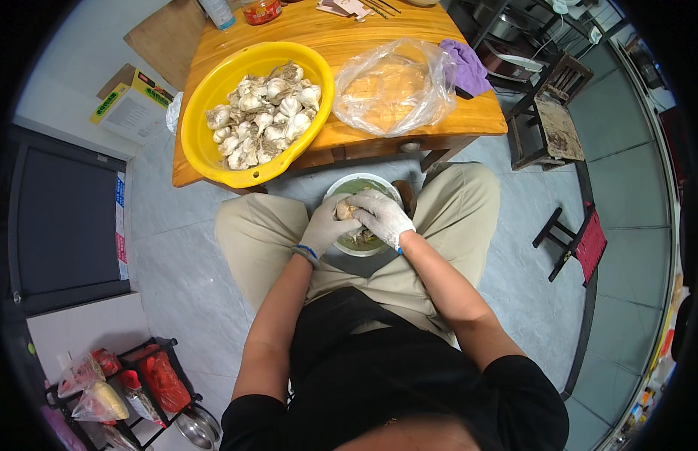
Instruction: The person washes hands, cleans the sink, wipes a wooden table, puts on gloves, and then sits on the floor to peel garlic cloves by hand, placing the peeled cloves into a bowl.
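Note:
A garlic bulb point(344, 211) is held between my two gloved hands, over a round white bucket point(354, 179) set between my knees. My left hand point(328, 224), in a white knit glove with a blue-edged cuff, grips the bulb from the left. From the right, my right hand point(384, 214) in a matching glove has its fingers on the same bulb. Loose bits of garlic skin point(360, 237) lie in the bucket; my hands hide part of its inside. Ahead on the left, a yellow plastic basin point(192, 127) holds a heap of whole garlic bulbs point(270, 107).
The wooden table point(304, 31) bears a clear plastic bag point(394, 90), a purple cloth point(466, 67) and a jar point(261, 11). A wooden chair point(558, 132) and a red folding stool point(590, 245) stand to the right. At lower left is a black rack point(177, 366) with bags.

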`<move>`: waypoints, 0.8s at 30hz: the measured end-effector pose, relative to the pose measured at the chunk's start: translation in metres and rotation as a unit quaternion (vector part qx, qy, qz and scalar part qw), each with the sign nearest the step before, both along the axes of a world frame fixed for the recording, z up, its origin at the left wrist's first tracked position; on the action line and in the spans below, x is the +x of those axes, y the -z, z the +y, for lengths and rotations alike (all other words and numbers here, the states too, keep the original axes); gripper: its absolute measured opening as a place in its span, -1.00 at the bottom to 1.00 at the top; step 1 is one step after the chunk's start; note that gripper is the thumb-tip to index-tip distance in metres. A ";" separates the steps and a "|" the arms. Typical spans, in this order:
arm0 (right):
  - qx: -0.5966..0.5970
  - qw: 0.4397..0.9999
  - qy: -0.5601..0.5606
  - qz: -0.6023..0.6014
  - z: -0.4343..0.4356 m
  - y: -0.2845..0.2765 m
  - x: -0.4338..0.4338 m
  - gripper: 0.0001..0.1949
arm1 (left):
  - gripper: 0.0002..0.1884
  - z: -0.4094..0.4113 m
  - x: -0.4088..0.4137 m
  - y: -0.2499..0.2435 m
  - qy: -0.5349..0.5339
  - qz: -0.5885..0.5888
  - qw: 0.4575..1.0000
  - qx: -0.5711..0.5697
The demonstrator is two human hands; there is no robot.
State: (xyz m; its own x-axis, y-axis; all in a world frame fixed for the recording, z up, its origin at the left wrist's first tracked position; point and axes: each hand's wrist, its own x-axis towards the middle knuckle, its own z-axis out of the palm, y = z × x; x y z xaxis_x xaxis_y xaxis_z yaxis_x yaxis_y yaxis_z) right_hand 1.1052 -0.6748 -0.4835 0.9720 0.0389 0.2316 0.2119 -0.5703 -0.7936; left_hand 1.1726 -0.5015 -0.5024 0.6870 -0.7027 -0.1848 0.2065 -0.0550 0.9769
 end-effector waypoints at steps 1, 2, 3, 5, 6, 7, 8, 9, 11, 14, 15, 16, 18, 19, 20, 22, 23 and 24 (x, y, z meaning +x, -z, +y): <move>-0.008 1.000 0.002 0.007 0.000 0.003 0.000 -0.72 | -0.50 0.001 0.000 -0.001 0.005 -0.003 1.000 0.006; -0.022 1.000 0.001 0.009 -0.001 0.005 0.000 -0.72 | -0.51 0.001 0.000 0.005 -0.007 -0.017 1.000 0.025; -0.034 0.999 0.000 0.012 -0.001 0.006 0.000 -0.73 | -0.52 0.001 0.000 0.010 -0.019 -0.030 0.998 0.044; -0.051 0.999 -0.013 -0.003 -0.002 0.010 0.001 -0.74 | -0.53 0.005 0.000 0.019 -0.029 -0.043 0.995 0.083; -0.057 0.998 -0.022 -0.020 -0.004 0.012 0.001 -0.75 | -0.52 0.005 0.001 0.010 -0.024 -0.043 0.994 0.101; -0.062 0.997 -0.031 -0.036 -0.006 0.013 0.001 -0.76 | -0.51 0.004 0.001 0.005 -0.019 -0.043 0.992 0.118; -0.083 0.996 -0.042 -0.011 -0.009 0.014 0.000 -0.77 | -0.51 0.003 0.001 0.005 -0.012 -0.042 0.992 0.120; -0.103 0.993 -0.055 0.013 -0.011 0.012 0.001 -0.78 | -0.50 0.004 0.001 0.003 -0.007 -0.043 0.991 0.123; -0.118 0.990 -0.071 0.037 -0.013 0.009 0.001 -0.80 | -0.49 0.005 0.000 -0.001 0.005 -0.031 0.992 0.122; -0.110 0.991 -0.069 0.032 -0.014 0.001 0.000 -0.81 | -0.47 0.005 0.000 -0.008 0.017 -0.017 0.993 0.115; -0.113 0.991 -0.061 0.027 -0.011 0.002 0.000 -0.81 | -0.46 0.005 0.001 -0.001 0.016 -0.030 0.993 0.116; -0.117 0.991 -0.054 0.023 -0.008 0.002 0.000 -0.81 | -0.46 0.006 0.002 0.004 0.013 -0.042 0.992 0.117; -0.080 0.995 0.007 0.065 -0.002 0.001 0.000 -0.81 | -0.45 0.006 0.002 0.007 0.010 -0.013 0.995 0.096; -0.061 0.994 0.037 0.087 0.000 0.000 0.000 -0.81 | -0.45 0.004 0.001 0.004 0.009 0.001 0.996 0.086; -0.001 0.991 0.092 0.097 0.000 0.004 -0.001 -0.80 | -0.45 0.004 0.000 0.000 0.010 0.022 0.998 0.066; 0.119 0.966 0.198 0.116 0.001 0.009 -0.001 -0.79 | -0.44 0.003 -0.002 -0.008 0.010 0.062 0.998 0.028; 0.141 0.953 0.201 0.177 -0.005 0.010 0.001 -0.79 | -0.44 0.004 -0.001 -0.007 0.005 0.082 0.997 0.012; 0.190 0.932 0.192 0.242 -0.008 0.006 0.003 -0.79 | -0.44 0.005 -0.001 -0.004 0.000 0.103 0.995 -0.005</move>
